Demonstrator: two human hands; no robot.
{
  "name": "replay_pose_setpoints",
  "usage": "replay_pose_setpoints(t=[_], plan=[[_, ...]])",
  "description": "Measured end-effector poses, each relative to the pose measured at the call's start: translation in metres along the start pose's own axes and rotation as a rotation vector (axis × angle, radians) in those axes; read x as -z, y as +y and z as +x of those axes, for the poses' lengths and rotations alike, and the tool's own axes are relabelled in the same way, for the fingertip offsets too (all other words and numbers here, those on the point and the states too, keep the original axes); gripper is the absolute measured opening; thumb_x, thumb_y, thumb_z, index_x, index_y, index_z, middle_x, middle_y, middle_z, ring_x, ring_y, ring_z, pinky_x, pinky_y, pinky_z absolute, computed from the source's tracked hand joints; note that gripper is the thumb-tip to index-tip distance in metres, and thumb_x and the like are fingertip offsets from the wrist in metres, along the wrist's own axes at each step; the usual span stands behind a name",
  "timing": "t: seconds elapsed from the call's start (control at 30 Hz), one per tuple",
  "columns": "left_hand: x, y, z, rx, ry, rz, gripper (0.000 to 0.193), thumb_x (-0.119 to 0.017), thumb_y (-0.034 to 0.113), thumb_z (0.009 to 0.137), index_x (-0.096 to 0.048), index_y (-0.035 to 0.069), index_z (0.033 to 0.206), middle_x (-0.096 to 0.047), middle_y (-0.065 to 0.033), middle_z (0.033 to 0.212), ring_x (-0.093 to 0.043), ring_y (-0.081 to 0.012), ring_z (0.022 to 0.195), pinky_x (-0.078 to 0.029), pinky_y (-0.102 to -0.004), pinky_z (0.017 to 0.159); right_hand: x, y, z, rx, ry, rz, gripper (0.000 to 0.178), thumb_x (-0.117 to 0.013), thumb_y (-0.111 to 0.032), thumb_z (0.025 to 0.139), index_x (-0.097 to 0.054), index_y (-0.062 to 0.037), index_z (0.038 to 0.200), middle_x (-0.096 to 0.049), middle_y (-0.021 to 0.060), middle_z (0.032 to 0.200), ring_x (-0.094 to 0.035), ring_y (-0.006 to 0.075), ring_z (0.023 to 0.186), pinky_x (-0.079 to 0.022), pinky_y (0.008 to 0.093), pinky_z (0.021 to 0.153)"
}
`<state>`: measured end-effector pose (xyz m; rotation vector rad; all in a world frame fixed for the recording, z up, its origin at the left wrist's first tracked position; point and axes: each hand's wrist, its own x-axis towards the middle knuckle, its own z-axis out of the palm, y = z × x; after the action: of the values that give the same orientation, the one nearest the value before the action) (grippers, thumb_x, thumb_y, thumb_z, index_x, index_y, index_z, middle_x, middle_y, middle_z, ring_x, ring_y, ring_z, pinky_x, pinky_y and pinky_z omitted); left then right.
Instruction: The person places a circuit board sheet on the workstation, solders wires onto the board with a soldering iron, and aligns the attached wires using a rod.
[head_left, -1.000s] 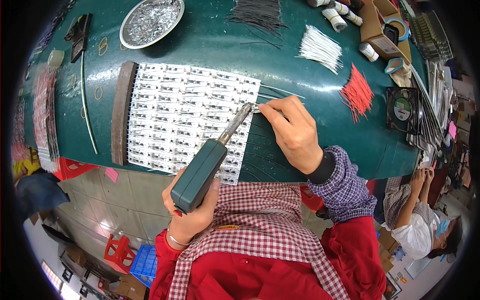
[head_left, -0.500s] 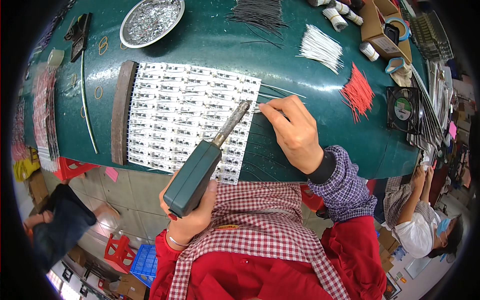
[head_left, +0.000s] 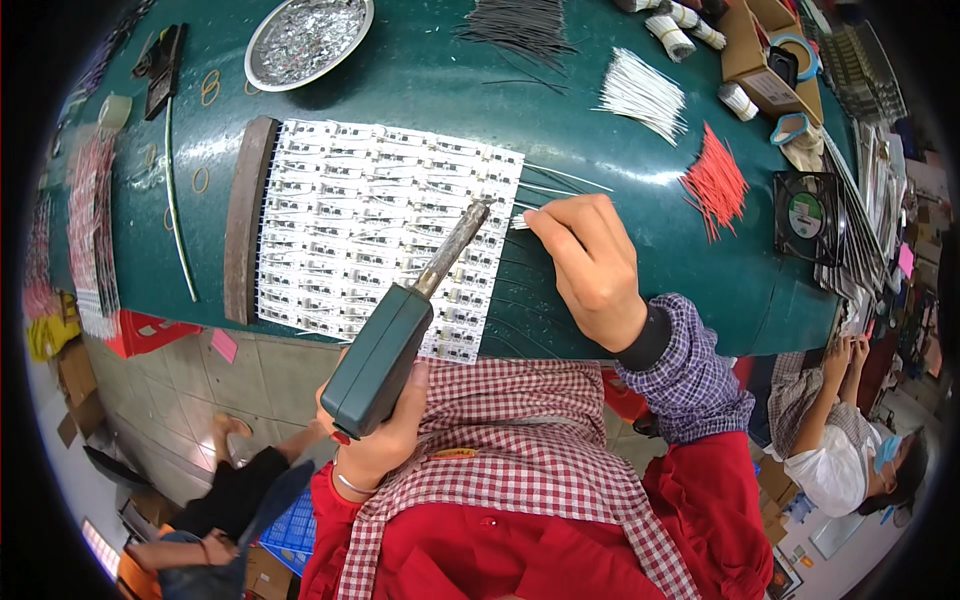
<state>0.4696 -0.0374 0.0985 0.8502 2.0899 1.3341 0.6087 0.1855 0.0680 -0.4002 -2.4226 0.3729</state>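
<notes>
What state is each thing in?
Left hand, closed around the soldering gun
Soldering gun, held, tip over the circuit boards
Right hand, pinching a pale wire
Circuit boards, lying flat in rows
Metal bowl, holding silvery scraps
Cardboard box, open
Red wires, loosely heaped
White wires, loosely heaped
Fan, running or not unclear

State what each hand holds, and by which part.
Left hand: soldering gun, by its green body. Right hand: fingertips at a white wire; a grip cannot be confirmed.

Black fan [head_left: 806, 213] near cardboard box [head_left: 772, 90]; blue crate [head_left: 291, 522]
</notes>
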Motion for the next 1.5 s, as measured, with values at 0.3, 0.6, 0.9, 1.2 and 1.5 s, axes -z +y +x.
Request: replay_pose_setpoints(t=[0.3,0.6,0.9,1.2,1.5], plan=[[0.003,0.006,0.004,-0.069,-0.075,0.016,0.023,-0.073,-0.002,0.073,-0.068,-0.008,0.095,-0.068,-0.0175,0.087,-0.068,-0.0239,0.071,-0.053,-0.0296,0.064,-0.003,-0.002,-0.007,-0.01,-0.07,0.067,0.03,-0.064,0.0,0.068,-0.061,0.0037,0.098,-0.059,0.0109,0.09,-0.058,0.0246,0.076,-0.049,0.0327,0.063],[0.004,0.01,0.006,-0.047,-0.131,0.038,0.021,-0.071,-0.003,0.073,-0.068,-0.007,0.094,-0.067,-0.0165,0.089,-0.068,-0.0243,0.072,-0.052,-0.03,0.063,-0.003,-0.002,-0.006,-0.011,-0.099,0.064,0.032,-0.063,0.0,0.068,-0.062,0.0039,0.1,-0.059,0.0112,0.09,-0.058,0.0248,0.077,-0.05,0.0324,0.063],[0.004,0.005,0.002,-0.067,-0.14,0.081,0.02,-0.07,-0.003,0.073,-0.068,-0.006,0.092,-0.066,-0.0159,0.085,-0.065,-0.0252,0.067,-0.051,-0.03,0.061,-0.002,-0.003,-0.005,-0.012,-0.101,0.054,0.03,-0.063,0.001,0.068,-0.063,0.0041,0.098,-0.059,0.011,0.09,-0.058,0.0245,0.077,-0.05,0.0324,0.063],[0.007,0.0,-0.006,-0.019,-0.074,0.015,0.023,-0.071,-0.003,0.072,-0.068,-0.007,0.094,-0.067,-0.018,0.087,-0.067,-0.0266,0.07,-0.053,-0.0314,0.064,-0.005,-0.004,-0.007,-0.023,-0.077,0.026,0.031,-0.064,0.001,0.067,-0.062,0.0037,0.097,-0.058,0.0107,0.09,-0.058,0.0243,0.077,-0.05,0.0321,0.063],[0.013,0.001,-0.011,0.011,-0.093,0.019,0.024,-0.072,-0.002,0.072,-0.068,-0.008,0.095,-0.068,-0.0193,0.09,-0.069,-0.0276,0.075,-0.054,-0.0317,0.068,0.001,-0.015,-0.011,0.011,-0.05,0.042,0.029,-0.065,0.0,0.066,-0.063,0.0049,0.095,-0.059,0.0106,0.087,-0.058,0.0239,0.075,-0.049,0.0317,0.061]])
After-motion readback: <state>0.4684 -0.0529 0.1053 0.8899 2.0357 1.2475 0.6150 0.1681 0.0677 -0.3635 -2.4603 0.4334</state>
